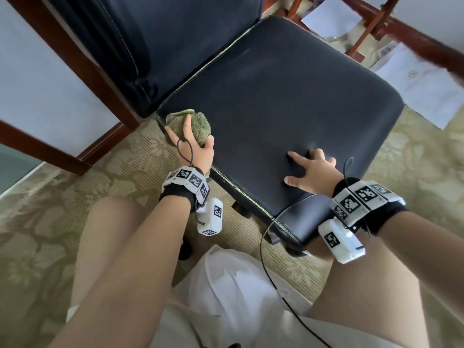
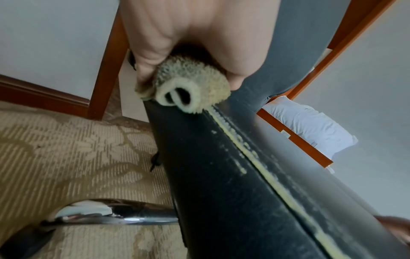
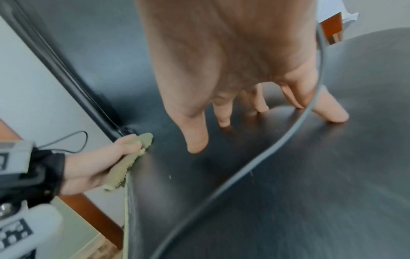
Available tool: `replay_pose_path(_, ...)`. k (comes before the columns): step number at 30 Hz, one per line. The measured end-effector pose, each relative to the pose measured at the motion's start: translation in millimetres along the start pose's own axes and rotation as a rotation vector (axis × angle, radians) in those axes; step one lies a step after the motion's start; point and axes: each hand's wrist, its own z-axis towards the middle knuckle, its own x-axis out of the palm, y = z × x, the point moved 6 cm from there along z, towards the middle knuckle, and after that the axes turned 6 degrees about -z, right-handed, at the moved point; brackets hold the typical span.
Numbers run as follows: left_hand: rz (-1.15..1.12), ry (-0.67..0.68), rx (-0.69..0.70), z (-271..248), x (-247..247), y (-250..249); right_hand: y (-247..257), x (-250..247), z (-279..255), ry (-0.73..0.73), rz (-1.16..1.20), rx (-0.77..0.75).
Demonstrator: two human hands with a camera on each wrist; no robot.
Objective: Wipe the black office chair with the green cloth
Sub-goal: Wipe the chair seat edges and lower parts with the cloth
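Carpeted floor (image 1: 62,202) is lying under the black office chair (image 1: 288,96), where the left hand (image 1: 193,149) is gripping the balled green cloth (image 1: 193,124) at the seat's back-left corner and the right hand (image 1: 313,169) is bracing with spread fingers (image 3: 197,140), so the cloth may be slipping off the edge.

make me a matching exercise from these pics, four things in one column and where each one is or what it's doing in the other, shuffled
Things:
1. green cloth
2. right hand
3. papers
4. left hand

Places or states:
A. lying on the carpet beyond the seat
B. bunched up at the seat's left rear corner
C. gripping the cloth
D. fingers spread, pressing on the seat

Pairs: 1-B, 2-D, 3-A, 4-C
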Motion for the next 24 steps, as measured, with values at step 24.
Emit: replay_pose_path(24, -0.203, -0.061, 0.178, 114.7, -30.0, 10.3, 106.5, -27.9, 74.3, 0.055, -0.299, -0.335)
